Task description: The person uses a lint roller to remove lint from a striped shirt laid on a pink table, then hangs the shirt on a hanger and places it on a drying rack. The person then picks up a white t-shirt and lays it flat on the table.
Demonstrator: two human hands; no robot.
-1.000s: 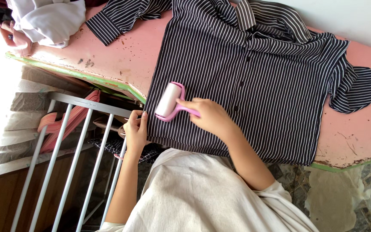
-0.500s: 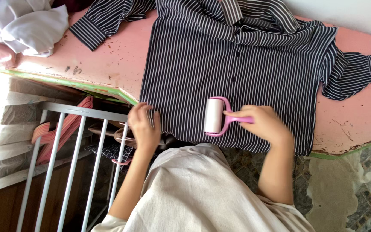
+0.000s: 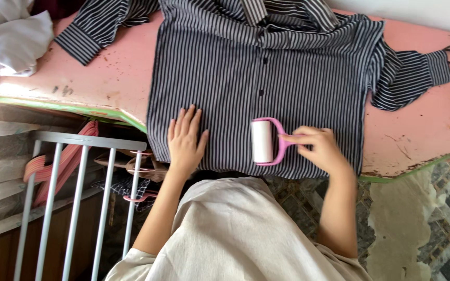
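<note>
Right hand is gripping the pink lint roller on the striped shirt's lower hem; left hand is lying open, flat on the shirt, on the pink worktop.

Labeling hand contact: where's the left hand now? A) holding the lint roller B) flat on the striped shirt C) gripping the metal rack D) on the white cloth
B: the left hand lies palm-down, fingers spread, on the shirt near its lower hem, while the right hand holds the pink roller beside it.
</note>
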